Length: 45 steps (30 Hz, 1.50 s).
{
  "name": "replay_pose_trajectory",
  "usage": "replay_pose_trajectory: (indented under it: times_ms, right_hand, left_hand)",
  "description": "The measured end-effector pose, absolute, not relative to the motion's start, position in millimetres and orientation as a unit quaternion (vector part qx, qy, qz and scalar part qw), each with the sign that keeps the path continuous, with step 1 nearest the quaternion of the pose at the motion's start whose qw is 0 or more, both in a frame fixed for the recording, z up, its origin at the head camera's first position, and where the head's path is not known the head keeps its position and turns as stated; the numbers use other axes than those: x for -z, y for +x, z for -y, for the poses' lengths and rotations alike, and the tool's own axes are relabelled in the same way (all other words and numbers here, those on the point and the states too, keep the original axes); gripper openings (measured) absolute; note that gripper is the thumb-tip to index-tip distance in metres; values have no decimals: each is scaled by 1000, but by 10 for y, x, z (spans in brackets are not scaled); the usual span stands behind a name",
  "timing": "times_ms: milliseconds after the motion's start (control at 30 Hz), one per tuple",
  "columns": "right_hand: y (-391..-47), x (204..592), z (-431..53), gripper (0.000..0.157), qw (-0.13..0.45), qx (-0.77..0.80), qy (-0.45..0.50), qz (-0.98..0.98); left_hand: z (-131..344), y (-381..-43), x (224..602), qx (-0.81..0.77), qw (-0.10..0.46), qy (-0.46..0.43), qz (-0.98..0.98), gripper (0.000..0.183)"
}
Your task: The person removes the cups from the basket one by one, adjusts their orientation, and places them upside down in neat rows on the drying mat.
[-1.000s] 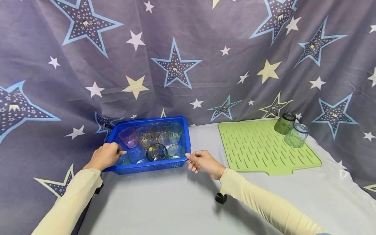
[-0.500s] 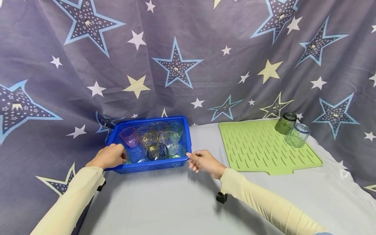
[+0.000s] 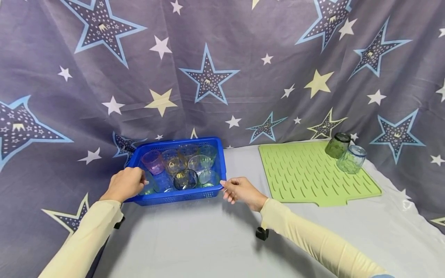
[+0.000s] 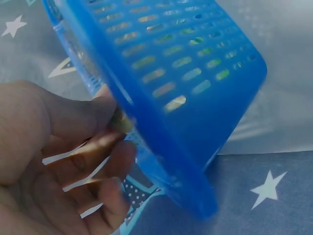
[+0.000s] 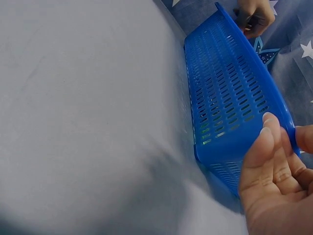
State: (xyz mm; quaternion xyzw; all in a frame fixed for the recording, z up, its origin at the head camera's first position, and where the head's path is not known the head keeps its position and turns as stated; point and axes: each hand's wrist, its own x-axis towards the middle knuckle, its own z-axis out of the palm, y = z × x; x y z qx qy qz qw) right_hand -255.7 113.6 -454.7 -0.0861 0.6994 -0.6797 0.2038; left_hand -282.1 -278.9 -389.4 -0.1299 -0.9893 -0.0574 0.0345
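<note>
A blue plastic basket [image 3: 180, 197] holds several drinking glasses in pink, amber, blue, green and dark tints. My right hand [image 3: 241, 193] pinches the rim at the basket's front right corner, thumb on one side and fingers on the other, as the right wrist view shows. My left hand [image 3: 126, 182] reaches over the front left corner with its fingers bent. Its thumb and fingertips close on a greenish glass [image 3: 150, 184] just inside the rim, mostly hidden by the hand in the left wrist view. Near it stand a pink glass [image 3: 153, 162] and a dark glass [image 3: 185, 179].
To the right lies a light green drying mat [image 3: 295, 173] with raised ridges. At its far right corner a dark green glass [image 3: 338, 145] and a pale blue glass [image 3: 352, 159] stand upside down. A starry curtain [image 3: 243, 92] hangs behind the pale table [image 3: 180, 243].
My left hand has dipped slightly right over the basket's front left corner, then come back left, and more of the greenish glass shows beside it. My right hand stays on the rim.
</note>
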Motion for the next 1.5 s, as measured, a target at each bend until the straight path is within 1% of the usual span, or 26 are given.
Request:
replay_pose_trajectory:
  times_ms: [300,467,567,767,900,1067,1233,1367,1433,1500]
  right_hand:
    - [-2550,4540,-1129,34,203,676,-85,-703]
    - [-2537,4522,-1124,34,202,676,-82,-704]
    - [-2538,4522,-1123,33,200,678,-81,-703]
    - [-2541,4529,-1128,31,193,676,-74,-707]
    - [-2547,4525,-1142,34,185,668,-61,-719]
    - [-2563,4517,-1151,35,161,652,-46,-740]
    - [-2558,4510,-1160,34,125,643,-46,-755]
    - [-2529,4500,-1156,31,79,632,-65,-768]
    - [-2512,4485,-1147,32,57,632,-83,-769]
    - [-2499,4464,-1136,36,45,631,-102,-768]
  left_hand:
    - [2816,-2738,3692,87,92,-99,987,14]
    - [2790,-2712,3652,102,140,-95,980,17]
    - [2743,-2703,3656,123,157,-92,976,18]
    - [2596,-2686,3671,194,158,-76,965,21]
    - [2475,-2677,3677,217,159,-87,959,22]
    - [2315,-2666,3710,235,180,-112,949,18]
    - [2152,-2633,3729,284,168,-126,935,17]
    - [2032,-2606,3714,327,149,-125,925,18]
    - [1983,-2600,3709,359,127,-119,917,20]
    - [1935,-2600,3707,410,91,-111,901,22]
